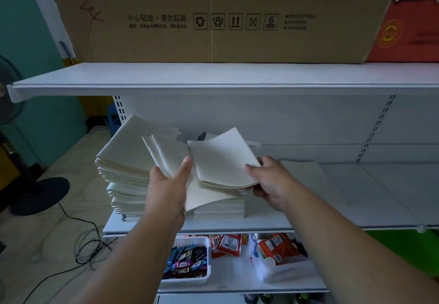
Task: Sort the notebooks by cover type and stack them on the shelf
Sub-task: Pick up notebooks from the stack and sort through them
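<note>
The left hand (169,182) grips a small fan of pale notebooks (164,154) with the thumb clamped on top, likely keeping them apart for sorting. Just right of that grip, the right hand (269,180) pinches one bent notebook (223,159) by its edge, thumb above and fingers under (covers look alike in this dim light). Below both grips sits a low stack (221,211) on the shelf (356,199); beyond the left grip rises a taller pile (126,161).
</note>
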